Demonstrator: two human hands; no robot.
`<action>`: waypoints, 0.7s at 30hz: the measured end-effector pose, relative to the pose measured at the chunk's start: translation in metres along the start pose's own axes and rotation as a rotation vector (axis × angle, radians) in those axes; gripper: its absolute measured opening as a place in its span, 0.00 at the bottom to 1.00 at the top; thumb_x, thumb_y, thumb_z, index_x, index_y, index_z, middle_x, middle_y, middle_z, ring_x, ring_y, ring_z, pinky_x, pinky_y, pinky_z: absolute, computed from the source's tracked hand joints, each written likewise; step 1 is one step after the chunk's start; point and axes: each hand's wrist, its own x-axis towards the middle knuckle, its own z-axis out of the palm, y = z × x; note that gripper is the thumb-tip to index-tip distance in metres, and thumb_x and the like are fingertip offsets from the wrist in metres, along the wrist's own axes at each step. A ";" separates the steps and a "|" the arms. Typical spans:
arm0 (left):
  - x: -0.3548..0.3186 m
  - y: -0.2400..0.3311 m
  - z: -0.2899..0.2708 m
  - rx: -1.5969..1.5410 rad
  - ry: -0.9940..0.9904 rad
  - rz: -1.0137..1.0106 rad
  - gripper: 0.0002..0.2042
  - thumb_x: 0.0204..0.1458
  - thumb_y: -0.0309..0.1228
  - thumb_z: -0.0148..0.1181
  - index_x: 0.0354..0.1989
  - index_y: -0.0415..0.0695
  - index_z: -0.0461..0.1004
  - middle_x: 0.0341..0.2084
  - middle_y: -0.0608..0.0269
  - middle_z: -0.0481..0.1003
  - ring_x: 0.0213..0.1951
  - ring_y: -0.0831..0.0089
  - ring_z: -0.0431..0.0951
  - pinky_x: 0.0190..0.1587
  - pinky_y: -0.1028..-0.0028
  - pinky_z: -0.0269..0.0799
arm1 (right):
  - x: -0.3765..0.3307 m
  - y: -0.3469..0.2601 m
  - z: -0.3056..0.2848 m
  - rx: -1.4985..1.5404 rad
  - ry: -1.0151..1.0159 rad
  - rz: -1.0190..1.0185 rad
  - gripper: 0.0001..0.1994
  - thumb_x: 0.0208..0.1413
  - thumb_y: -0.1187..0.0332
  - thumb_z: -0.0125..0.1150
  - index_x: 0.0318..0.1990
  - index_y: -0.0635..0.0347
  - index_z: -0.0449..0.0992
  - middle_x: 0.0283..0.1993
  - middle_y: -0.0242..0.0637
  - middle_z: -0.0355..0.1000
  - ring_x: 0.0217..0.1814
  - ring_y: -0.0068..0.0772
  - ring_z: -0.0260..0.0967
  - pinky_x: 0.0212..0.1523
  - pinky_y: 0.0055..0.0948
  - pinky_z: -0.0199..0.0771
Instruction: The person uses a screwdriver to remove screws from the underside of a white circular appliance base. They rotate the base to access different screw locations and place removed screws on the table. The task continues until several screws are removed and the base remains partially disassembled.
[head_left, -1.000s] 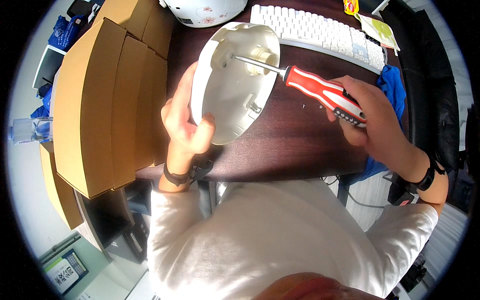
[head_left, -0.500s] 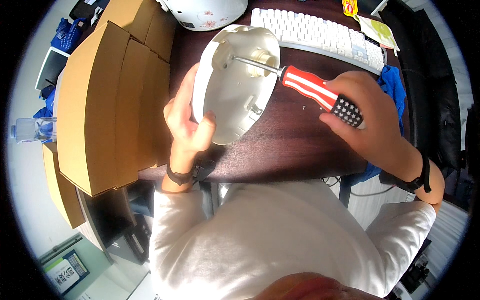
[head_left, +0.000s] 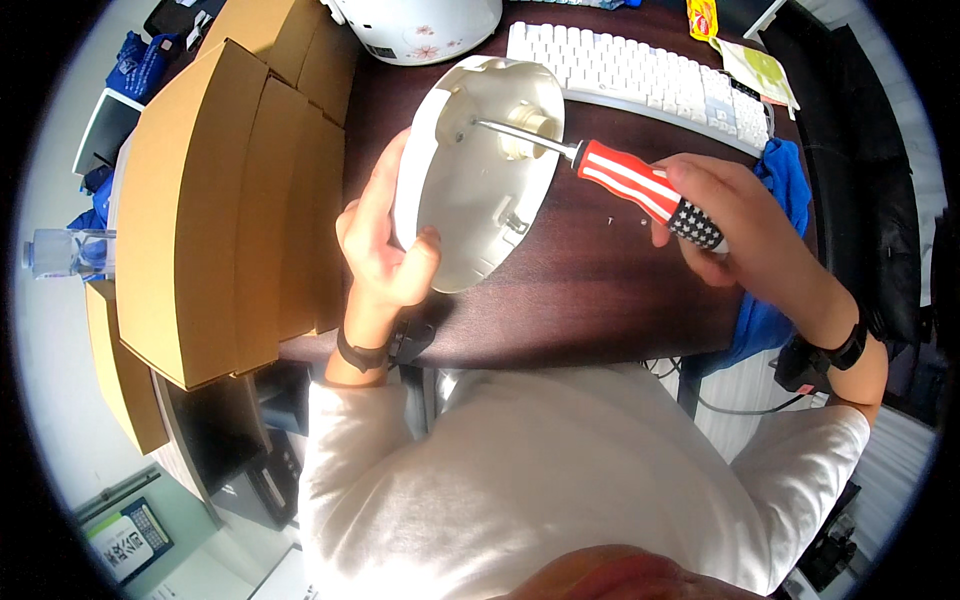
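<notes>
My left hand (head_left: 383,245) grips the near rim of a round white plastic shell (head_left: 480,190), tilted up on its edge above the dark wooden desk (head_left: 600,290), hollow side facing right. My right hand (head_left: 722,215) is closed on the black end of a red-and-white striped screwdriver (head_left: 640,185). Its metal shaft reaches left into the shell, with the tip at the upper inner wall near a cream post in the middle.
Several brown cardboard boxes (head_left: 215,190) stand stacked at the left. A white keyboard (head_left: 640,75) lies at the back, with a white round appliance (head_left: 420,25) beside it. Blue cloth (head_left: 790,190) sits at the desk's right edge. A clear bottle (head_left: 65,252) is far left.
The screwdriver handle and my right hand have shifted slightly, and the shaft stays inside the shell. My left hand keeps the shell in the same place.
</notes>
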 end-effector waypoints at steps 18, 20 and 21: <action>-0.004 -0.002 0.005 0.146 0.017 0.076 0.28 0.41 0.35 0.51 0.51 0.28 0.63 0.35 0.45 0.75 0.34 0.61 0.78 0.37 0.72 0.72 | 0.030 0.063 0.005 0.100 0.130 -0.179 0.18 0.47 0.61 0.61 0.41 0.64 0.70 0.29 0.30 0.68 0.21 0.16 0.61 0.16 0.18 0.62; -0.006 0.000 0.006 0.151 0.016 0.063 0.28 0.40 0.34 0.51 0.51 0.28 0.63 0.35 0.45 0.75 0.34 0.62 0.78 0.36 0.72 0.72 | 0.029 0.057 0.004 0.252 0.049 -0.082 0.16 0.52 0.60 0.54 0.41 0.64 0.70 0.28 0.32 0.67 0.20 0.16 0.61 0.16 0.15 0.60; -0.005 0.001 0.007 0.153 0.017 0.058 0.28 0.40 0.35 0.51 0.51 0.28 0.63 0.35 0.45 0.75 0.34 0.62 0.78 0.37 0.72 0.72 | 0.028 0.056 0.001 0.327 0.008 -0.034 0.15 0.54 0.60 0.51 0.41 0.64 0.71 0.27 0.33 0.67 0.19 0.16 0.61 0.16 0.14 0.60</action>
